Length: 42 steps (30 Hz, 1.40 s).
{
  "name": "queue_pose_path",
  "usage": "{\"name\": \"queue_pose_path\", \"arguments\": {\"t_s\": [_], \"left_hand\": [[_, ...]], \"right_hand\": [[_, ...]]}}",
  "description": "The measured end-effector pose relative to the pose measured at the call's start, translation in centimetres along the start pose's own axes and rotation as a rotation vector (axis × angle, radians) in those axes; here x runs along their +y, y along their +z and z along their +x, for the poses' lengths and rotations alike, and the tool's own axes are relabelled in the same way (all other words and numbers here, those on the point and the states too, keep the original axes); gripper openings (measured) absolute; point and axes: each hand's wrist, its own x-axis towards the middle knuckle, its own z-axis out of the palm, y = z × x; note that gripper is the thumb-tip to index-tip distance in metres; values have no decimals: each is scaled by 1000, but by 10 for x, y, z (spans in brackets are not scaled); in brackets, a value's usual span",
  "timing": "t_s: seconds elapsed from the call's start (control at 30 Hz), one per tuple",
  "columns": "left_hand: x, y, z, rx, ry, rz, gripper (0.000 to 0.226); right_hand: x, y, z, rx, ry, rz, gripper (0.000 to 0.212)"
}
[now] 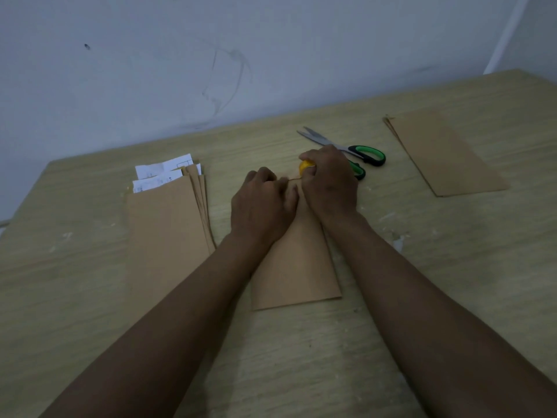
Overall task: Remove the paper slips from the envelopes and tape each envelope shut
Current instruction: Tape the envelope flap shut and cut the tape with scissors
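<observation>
A brown envelope (297,267) lies lengthwise on the table in front of me, its far end hidden under both hands. My right hand (330,184) grips a small yellow tape roll (305,167) at that far end. My left hand (265,203) pinches a thin strip of tape (294,178) drawn from the roll, just above the envelope. To the left lies a stack of brown envelopes (168,224) with white paper slips (164,173) sticking out of their far ends. A second pile of brown envelopes (443,155), with no slips showing, lies at the far right.
Green-handled scissors (346,147) lie partly open just behind my right hand. The wooden table (301,357) meets a pale wall (211,55) at the back. Its left edge runs close to the stack with slips.
</observation>
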Motion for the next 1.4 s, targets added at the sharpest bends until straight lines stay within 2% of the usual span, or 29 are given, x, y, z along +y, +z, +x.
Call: {"name": "queue_pose_path", "arguments": {"t_s": [0.27, 0.6, 0.7, 0.83, 1.0, 1.13, 1.4], "left_hand": [[3, 0, 1, -29, -13, 50, 34], [1, 3, 1, -33, 27, 93, 33], [-2, 8, 3, -21, 96, 64, 33], [1, 5, 4, -55, 85, -5, 31], [6, 3, -7, -81, 125, 42, 37], [-7, 0, -5, -117, 94, 64, 46], [-8, -4, -5, -148, 54, 77, 46]], "right_hand": [[-1, -2, -3, 67, -18, -71, 18], [-3, -2, -1, -26, -3, -81, 26], [-3, -2, -2, -26, -2, -93, 26], [-1, 0, -1, -21, -9, -78, 28], [-1, -1, -1, 8, 26, -16, 27], [1, -1, -1, 35, 36, -3, 20], [1, 2, 2, 37, 6, 6, 32]]}}
